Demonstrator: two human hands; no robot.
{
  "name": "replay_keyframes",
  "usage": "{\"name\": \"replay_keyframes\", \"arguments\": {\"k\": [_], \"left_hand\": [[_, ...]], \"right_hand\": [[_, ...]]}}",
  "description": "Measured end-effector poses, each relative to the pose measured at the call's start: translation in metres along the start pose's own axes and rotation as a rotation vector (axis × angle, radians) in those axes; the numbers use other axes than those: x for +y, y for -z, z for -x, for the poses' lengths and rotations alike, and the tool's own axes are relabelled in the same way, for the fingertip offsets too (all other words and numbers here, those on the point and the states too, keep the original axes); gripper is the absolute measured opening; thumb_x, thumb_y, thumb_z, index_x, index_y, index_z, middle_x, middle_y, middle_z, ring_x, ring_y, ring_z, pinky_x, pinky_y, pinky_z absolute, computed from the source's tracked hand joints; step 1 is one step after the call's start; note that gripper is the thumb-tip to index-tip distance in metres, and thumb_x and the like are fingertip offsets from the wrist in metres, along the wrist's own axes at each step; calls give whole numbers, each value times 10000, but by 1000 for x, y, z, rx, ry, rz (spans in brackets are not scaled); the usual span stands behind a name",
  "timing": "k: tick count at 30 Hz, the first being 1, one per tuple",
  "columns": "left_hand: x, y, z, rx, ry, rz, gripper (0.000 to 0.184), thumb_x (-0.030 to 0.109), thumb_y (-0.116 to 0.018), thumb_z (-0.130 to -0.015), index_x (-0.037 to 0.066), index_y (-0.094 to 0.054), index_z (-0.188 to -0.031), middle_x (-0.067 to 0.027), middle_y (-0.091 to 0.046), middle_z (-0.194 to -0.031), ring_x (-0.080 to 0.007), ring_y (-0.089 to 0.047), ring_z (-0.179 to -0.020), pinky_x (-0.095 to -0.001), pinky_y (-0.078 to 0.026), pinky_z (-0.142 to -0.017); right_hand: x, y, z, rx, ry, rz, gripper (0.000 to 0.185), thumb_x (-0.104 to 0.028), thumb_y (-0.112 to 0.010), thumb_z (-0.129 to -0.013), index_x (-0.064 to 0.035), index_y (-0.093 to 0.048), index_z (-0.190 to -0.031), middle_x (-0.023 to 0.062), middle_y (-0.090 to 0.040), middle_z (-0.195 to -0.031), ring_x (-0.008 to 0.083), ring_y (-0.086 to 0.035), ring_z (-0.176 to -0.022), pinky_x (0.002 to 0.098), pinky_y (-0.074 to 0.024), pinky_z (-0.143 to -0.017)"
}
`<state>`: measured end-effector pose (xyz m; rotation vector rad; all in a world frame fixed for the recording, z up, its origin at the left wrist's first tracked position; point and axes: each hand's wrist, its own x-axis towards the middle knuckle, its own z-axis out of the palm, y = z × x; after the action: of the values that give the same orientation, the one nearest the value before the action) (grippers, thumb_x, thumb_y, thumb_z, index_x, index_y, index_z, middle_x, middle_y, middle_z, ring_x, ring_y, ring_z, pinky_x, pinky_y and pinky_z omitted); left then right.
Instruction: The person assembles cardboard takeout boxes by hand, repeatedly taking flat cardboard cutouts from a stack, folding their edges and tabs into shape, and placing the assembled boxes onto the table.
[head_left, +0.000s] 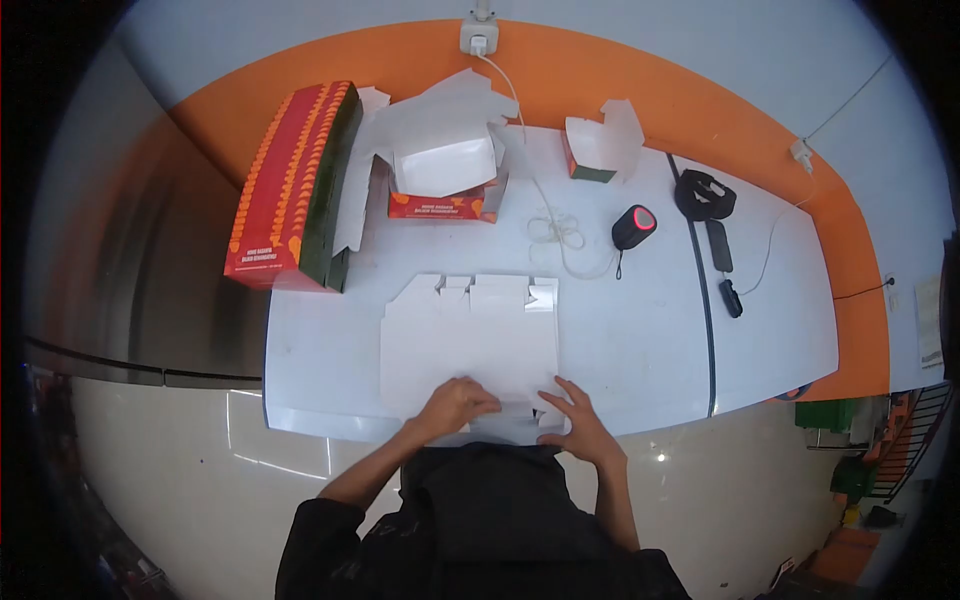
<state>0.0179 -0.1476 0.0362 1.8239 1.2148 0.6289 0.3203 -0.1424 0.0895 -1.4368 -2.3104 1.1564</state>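
A flat, unfolded cardboard box (465, 340) lies white side up at the table's front edge, with notched flaps along its far and near sides. My left hand (458, 408) is closed at the near edge of this cardboard, thumb and fingers together on a flap. At the near right corner, my right hand (580, 428) rests with thumb and forefinger spread apart, touching the cardboard beside a small slot. The undersides of the fingers are hidden.
Behind stand a tall stack of red-and-green boxes (290, 190), open boxes (445, 165) and a smaller open box (592, 150). A black speaker (633, 228), coiled white cable (555, 232) and black strap roll (704, 195) lie on the white table (640, 330).
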Motion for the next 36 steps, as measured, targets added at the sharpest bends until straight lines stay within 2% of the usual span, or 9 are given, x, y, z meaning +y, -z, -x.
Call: {"name": "replay_keyframes", "arguments": {"k": [3, 4, 6, 8, 12, 17, 24, 29, 36], "left_hand": [[3, 10, -9, 33, 109, 137, 176, 200, -771, -931, 40, -809, -993, -105, -781, -992, -279, -726, -932, -399, -572, -835], [11, 13, -12, 39, 157, 206, 183, 203, -766, -937, 38, -807, -1005, -105, -781, -996, -277, -725, -937, -389, -574, -835], [22, 15, -13, 26, 203, 283, 170, 182, -752, -947, 50, -806, -1040, -111, -777, -1012, -276, -727, -936, -361, -584, -839], [15, 4, -7, 53, -25, -22, 161, 169, -737, -957, 58, -808, -1049, -109, -777, -1028, -271, -728, -938, -364, -593, -822], [14, -15, 6, 101, -127, -231, 132, 99, -733, -945, 67, -808, -1050, -106, -776, -1056, -267, -726, -953, -377, -605, -802], [36, -3, 5, 546, -31, 26, 122, 33, -766, -897, 47, -792, -1015, -78, -781, -1023, -252, -729, -918, -381, -592, -820], [49, 27, 5, 389, 267, 496, 183, 153, -704, -1013, -3, -753, -1095, -77, -757, -958, -117, -675, -900, -282, -527, -777], [51, 36, 1, 334, 253, 633, 247, 196, -664, -1053, -18, -734, -1155, -23, -739, -948, -67, -617, -880, -261, -502, -769], [64, 42, -4, 361, 219, 464, 236, 166, -668, -1045, 1, -739, -1198, -43, -733, -921, -84, -607, -812, -258, -495, -738]], "right_hand": [[21, -7, 0, 95, -34, -145, 456, -182, -850, -855, -101, -722, -1285, 151, -560, -1504, 359, -508, -1399, 437, -441, -1159], [5, -4, -3, 260, 29, -192, 230, -96, -799, -896, -53, -772, -1120, 107, -723, -1260, 311, -651, -1218, 410, -512, -1049], [7, -5, -6, 319, 70, -181, 192, -77, -782, -908, -34, -765, -1094, 113, -741, -1183, 309, -659, -1179, 412, -519, -1012], [2, -9, -8, 429, 52, -242, 101, -41, -748, -926, -6, -757, -1020, 136, -744, -1049, 331, -668, -1088, 421, -529, -965], [16, -24, -5, 501, 88, -230, 303, -84, -834, -856, -17, -725, -1130, 158, -702, -1203, 343, -636, -1177, 438, -511, -1019], [-6, -10, -3, 567, 150, -277, 599, -129, -922, -758, -10, -644, -1276, 205, -544, -1481, 365, -531, -1361, 469, -460, -1110], [-4, -14, -40, 592, 273, -377, 586, -45, -808, -858, -39, -565, -1392, 193, -453, -1575, 355, -452, -1439, 470, -385, -1172], [-40, -20, -80, 773, 343, -739, 459, -66, -776, -900, -49, -600, -1323, 191, -463, -1561, 335, -473, -1422, 464, -362, -1178], [-51, 9, -80, 510, 408, -116, 332, -146, -775, -911, -92, -709, -1232, 58, -655, -1351, 316, -502, -1387, 560, -237, -1223]]}}
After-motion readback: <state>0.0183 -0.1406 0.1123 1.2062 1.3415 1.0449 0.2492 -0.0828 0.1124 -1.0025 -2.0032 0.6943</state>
